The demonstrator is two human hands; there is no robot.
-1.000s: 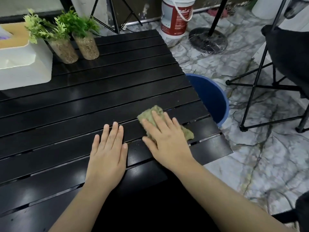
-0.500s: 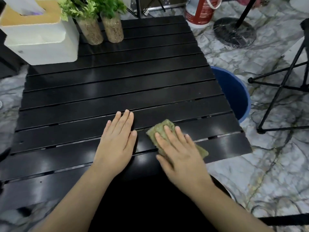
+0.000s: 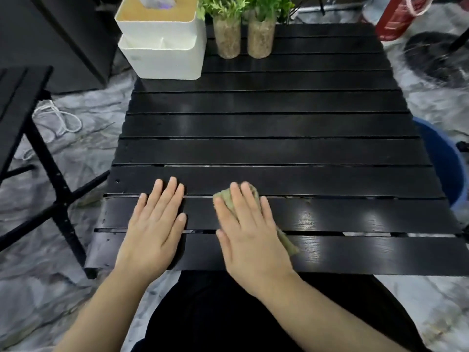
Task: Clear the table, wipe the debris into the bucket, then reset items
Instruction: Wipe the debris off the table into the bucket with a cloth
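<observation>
My right hand (image 3: 250,232) presses flat on a green cloth (image 3: 288,242) near the front edge of the black slatted table (image 3: 266,123). Only the cloth's far corner and right tail show from under the hand. My left hand (image 3: 154,224) lies flat on the slats just to its left, fingers together, holding nothing. A blue bucket (image 3: 449,171) stands on the floor against the table's right side, partly hidden by the tabletop. At the table's far end sit a white tissue box (image 3: 162,39) and two small potted plants (image 3: 242,26).
A black folding stand (image 3: 45,158) is on the left with a white cord (image 3: 58,120) on the floor beside it. A red-and-white pail (image 3: 396,16) and a dark round base (image 3: 436,57) stand at the far right on the marble floor.
My right hand has dragged the cloth leftward and toward the table's front edge. The view has swung left, so the bucket now sits at the right border. My left hand stays flat.
</observation>
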